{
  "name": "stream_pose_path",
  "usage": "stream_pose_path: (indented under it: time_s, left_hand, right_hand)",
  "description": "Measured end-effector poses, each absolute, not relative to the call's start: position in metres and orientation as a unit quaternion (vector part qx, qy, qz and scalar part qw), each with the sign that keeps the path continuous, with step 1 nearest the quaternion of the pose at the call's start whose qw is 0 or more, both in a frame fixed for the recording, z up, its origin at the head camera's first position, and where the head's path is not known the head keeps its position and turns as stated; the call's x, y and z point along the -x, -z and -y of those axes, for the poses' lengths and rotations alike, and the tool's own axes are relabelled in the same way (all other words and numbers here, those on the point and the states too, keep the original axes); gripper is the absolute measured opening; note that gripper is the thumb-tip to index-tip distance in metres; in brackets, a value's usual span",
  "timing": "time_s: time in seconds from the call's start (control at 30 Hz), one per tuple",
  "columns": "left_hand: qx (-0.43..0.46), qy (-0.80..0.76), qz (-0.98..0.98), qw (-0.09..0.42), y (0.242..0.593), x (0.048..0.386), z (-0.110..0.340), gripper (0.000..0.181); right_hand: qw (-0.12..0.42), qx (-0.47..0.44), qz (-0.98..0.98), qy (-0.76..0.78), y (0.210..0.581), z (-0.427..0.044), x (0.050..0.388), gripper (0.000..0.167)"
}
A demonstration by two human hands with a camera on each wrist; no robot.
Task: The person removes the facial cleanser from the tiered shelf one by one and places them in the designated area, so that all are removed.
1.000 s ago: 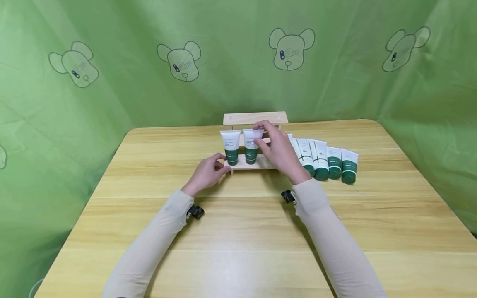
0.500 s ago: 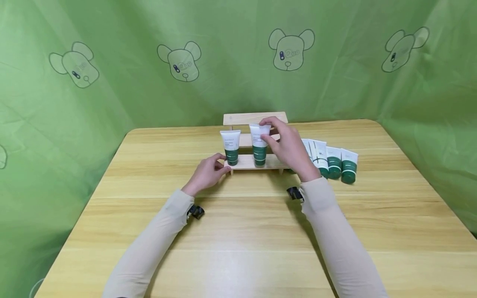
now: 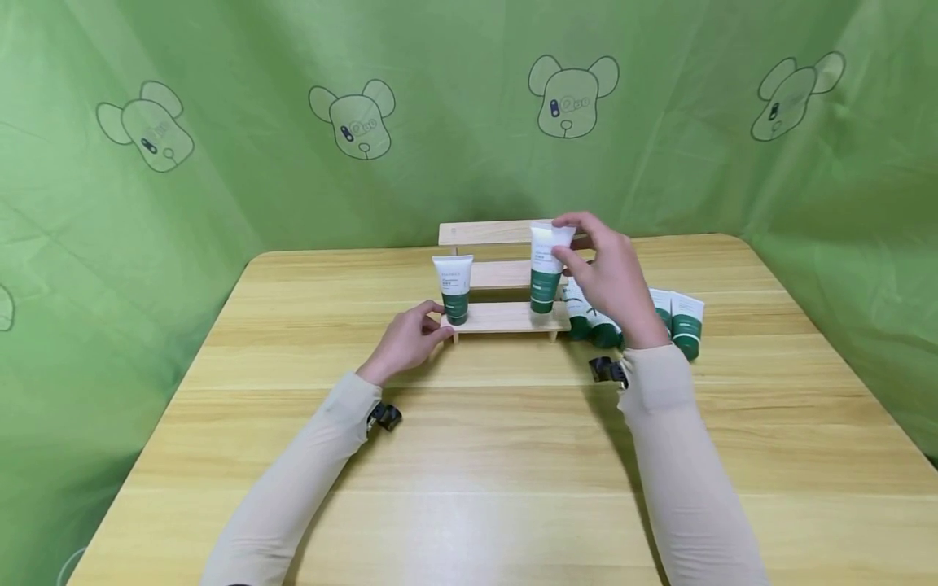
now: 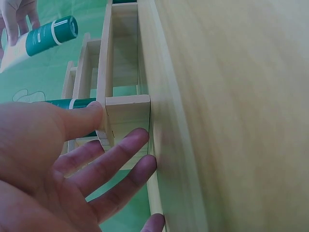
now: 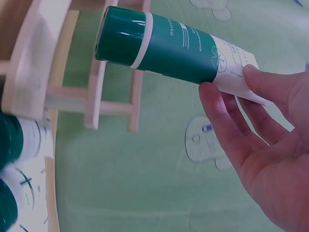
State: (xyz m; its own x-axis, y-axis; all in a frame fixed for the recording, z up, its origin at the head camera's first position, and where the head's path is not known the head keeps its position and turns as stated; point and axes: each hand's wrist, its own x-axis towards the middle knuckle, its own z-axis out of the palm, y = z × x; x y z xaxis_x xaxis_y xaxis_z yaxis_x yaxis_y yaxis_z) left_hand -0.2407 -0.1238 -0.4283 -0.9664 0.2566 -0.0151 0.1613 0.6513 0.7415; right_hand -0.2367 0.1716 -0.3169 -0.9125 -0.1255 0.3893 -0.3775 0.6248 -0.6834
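In the head view my left hand (image 3: 408, 342) grips the left end of the lowest step of a small tiered wooden rack (image 3: 501, 316). The left wrist view has its thumb against the step's edge and the other fingers spread by the end leg. Near that hand, a white-and-green squeeze tube (image 3: 455, 290) stands cap-down on the step. My right hand (image 3: 611, 273) pinches another squeeze tube (image 3: 545, 264) by its flat white end, cap downward. In the wrist views this tube (image 5: 174, 46) hangs apart from the rack, its green cap towards the steps.
Several more tubes (image 3: 686, 321) lie side by side on the wooden table (image 3: 469, 456), right of the rack and partly hidden by my right hand. A green curtain (image 3: 454, 179) hangs right behind the table. The rack's upper steps rise towards it.
My right hand has moved right and upward with its tube, lifting it from beside the standing one to above the step's right end. The left hand stays in place.
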Motion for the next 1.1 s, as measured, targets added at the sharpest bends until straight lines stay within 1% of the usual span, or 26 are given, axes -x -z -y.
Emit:
stream_pose_path:
  time_s: [0.27, 0.43, 0.77, 1.1]
  left_hand:
    - [-0.118, -0.402, -0.906, 0.059, 0.427, 0.239, 0.124, 0.044]
    - [-0.12, -0.399, -0.907, 0.057, 0.427, 0.24, 0.124, 0.045]
    - [-0.118, -0.397, -0.908, 0.058, 0.425, 0.239, 0.124, 0.044]
    - [-0.114, -0.399, -0.908, 0.059, 0.424, 0.237, 0.123, 0.044]
  right_hand:
    - [0.164, -0.105, 0.871, -0.452, 0.307, -0.196, 0.233, 0.044]
    - [0.168, -0.065, 0.86, -0.477, 0.303, -0.211, 0.233, 0.047]
    - [0.18, 0.01, 0.826, -0.534, 0.302, -0.245, 0.231, 0.032]
    - [0.188, 0.051, 0.793, -0.578, 0.307, -0.277, 0.228, 0.03]
